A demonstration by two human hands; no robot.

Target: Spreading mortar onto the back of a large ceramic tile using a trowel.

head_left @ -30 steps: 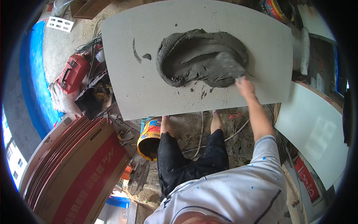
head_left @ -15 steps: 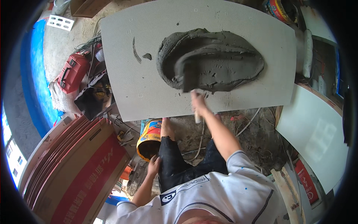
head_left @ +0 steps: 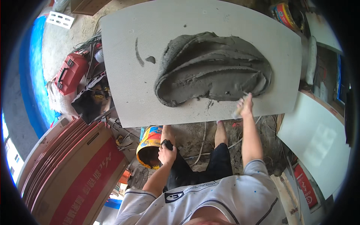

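My right hand (head_left: pixel 245 106) is closed round the pale handle of a trowel (head_left: pixel 237 111). Its blade lies at the right end of a broad mound of wet grey mortar (head_left: pixel 210 82) and is hard to make out against it. The mortar is spread in curved ridges over a large light-grey textured board (head_left: pixel 131 93). My left hand (head_left: pixel 167 154) is at my left knee, fingers curled on dark cloth that looks like the hem of my black shorts (head_left: pixel 167 144). Beside that hand is a yellow and red bucket (head_left: pixel 144 145) with a dark inside.
Left of the board are a red toolbox (head_left: pixel 70 73), cables and a black bag (head_left: pixel 89 103). Large flat cartons (head_left: pixel 84 180) lean at lower left. A white panel (head_left: pixel 315 138) lies at right, and another bucket (head_left: pixel 285 17) stands at far right. Hoses (head_left: pixel 202 144) cross the floor.
My right hand has swept the trowel rightward along the near side of the mortar, leaving a new smoothed band and ridge. My left hand has moved up along my thigh to the knee.
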